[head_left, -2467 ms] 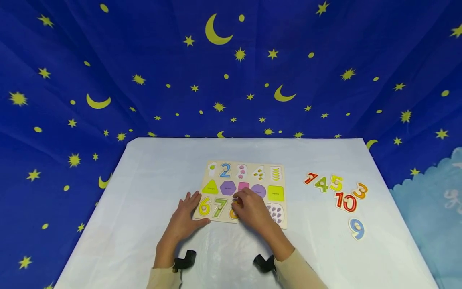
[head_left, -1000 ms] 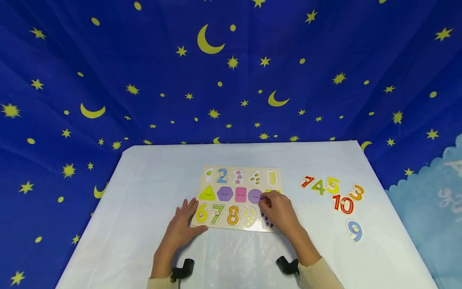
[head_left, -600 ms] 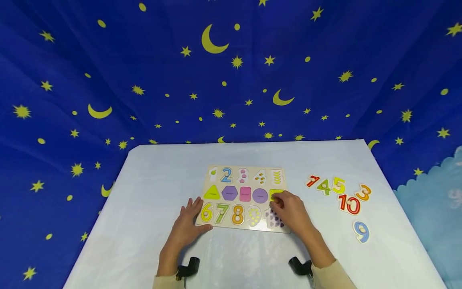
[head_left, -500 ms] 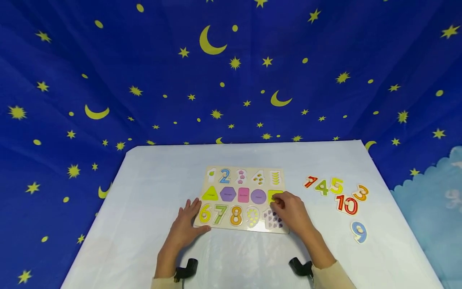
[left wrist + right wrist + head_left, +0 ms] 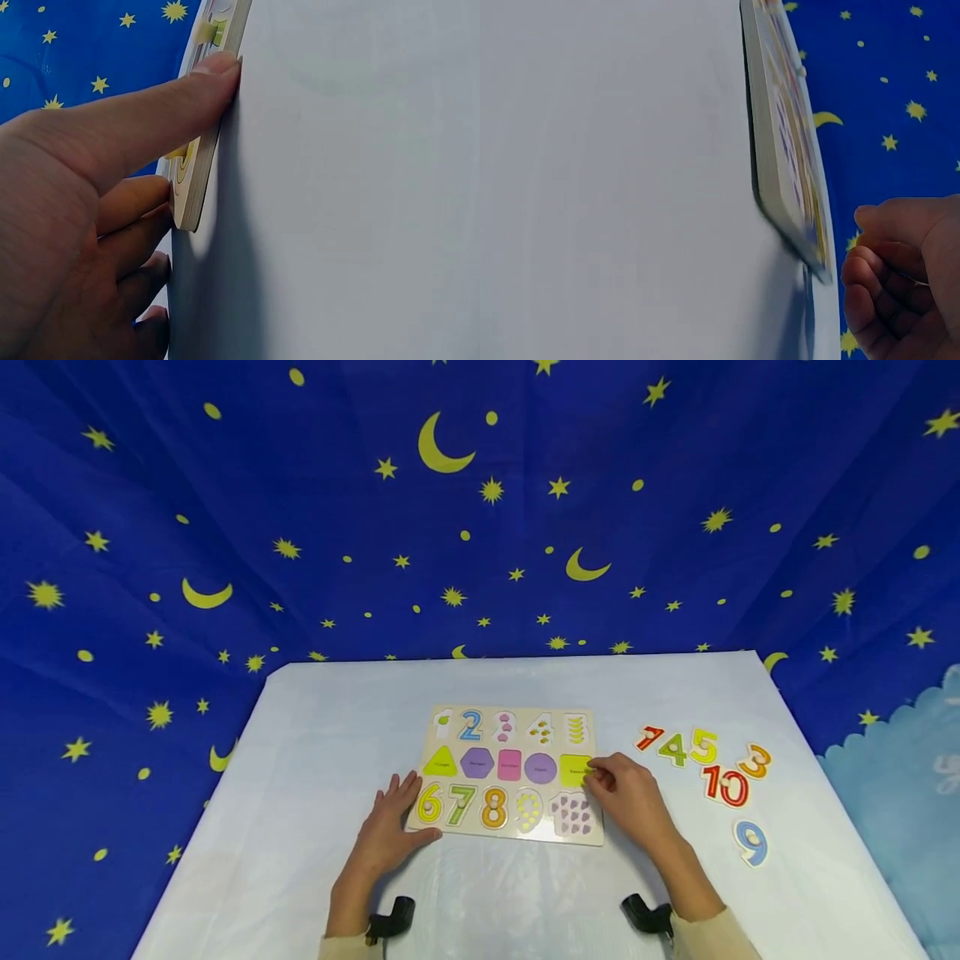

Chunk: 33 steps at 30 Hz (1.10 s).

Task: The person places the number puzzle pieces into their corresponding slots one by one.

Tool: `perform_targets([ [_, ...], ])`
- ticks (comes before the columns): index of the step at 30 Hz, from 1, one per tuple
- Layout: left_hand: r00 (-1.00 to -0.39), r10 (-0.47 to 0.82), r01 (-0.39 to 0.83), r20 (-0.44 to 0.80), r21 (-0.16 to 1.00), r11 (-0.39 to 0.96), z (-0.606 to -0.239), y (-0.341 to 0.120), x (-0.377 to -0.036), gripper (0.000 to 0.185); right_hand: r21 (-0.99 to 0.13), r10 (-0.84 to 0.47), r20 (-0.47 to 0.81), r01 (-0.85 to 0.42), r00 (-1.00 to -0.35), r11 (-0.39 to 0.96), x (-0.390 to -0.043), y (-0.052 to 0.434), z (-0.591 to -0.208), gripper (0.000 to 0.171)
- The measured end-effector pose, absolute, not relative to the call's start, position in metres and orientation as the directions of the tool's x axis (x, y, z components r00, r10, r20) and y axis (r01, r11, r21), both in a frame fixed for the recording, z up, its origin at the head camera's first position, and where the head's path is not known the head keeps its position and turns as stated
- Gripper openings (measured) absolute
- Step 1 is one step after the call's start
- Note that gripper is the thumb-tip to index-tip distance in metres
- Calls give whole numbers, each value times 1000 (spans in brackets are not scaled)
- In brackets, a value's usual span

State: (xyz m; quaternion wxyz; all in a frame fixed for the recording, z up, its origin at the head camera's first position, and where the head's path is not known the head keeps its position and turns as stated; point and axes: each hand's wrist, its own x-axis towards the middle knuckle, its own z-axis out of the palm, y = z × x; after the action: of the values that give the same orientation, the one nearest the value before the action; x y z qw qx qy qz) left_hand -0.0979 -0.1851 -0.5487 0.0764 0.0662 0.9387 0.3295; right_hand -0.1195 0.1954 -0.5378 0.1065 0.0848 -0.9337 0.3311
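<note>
A wooden puzzle board [image 5: 510, 772] lies flat near the middle of the counter [image 5: 315, 760], and it is steadied at its near left corner by the left hand [image 5: 390, 827]: the straight fingers rest on the counter beside the board and the thumb [image 5: 161, 112] is pressed along its near edge. The right hand [image 5: 630, 797] is held at the board's right edge, just beside the yellow square piece [image 5: 576, 768]; its fingers are loosely curled and nothing is seen between them, so it is judged to be empty.

On the board the 2 [image 5: 471, 724], the row of shapes and the 6, 7 and 8 are seated, while the slots for 1, 3, 4, 5, 9 and 10 are bare. The loose numbers [image 5: 701, 760] are gathered toward the counter's right edge, with the blue 9 [image 5: 752, 842] nearest the near edge.

The step in hand is judged to be the moment between pieces: nothing is held and 6 slots are unfilled. The next move would call for a reach rightward to a loose number, a pinch on its small peg, and the board kept braced.
</note>
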Motion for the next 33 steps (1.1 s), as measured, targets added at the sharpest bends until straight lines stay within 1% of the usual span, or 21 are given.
perform_targets([
  [7, -978, 180, 73, -101, 644, 761, -548, -187, -97, 95, -583, -84, 255, -222, -963, 781, -119, 212, -538, 22],
  [16, -975, 189, 72, -119, 633, 771, -548, -188, -97, 96, -559, -53, 309, -227, -949, 798, -122, 231, -544, 21],
  [26, -977, 188, 84, -99, 635, 768, -549, -187, -95, 94, -560, 30, 289, -143, -957, 816, -121, 252, -546, 20],
  [33, -977, 186, 79, -105, 630, 772, -550, -188, -95, 94, -568, 64, 281, -112, -958, 815, -123, 270, -546, 18],
])
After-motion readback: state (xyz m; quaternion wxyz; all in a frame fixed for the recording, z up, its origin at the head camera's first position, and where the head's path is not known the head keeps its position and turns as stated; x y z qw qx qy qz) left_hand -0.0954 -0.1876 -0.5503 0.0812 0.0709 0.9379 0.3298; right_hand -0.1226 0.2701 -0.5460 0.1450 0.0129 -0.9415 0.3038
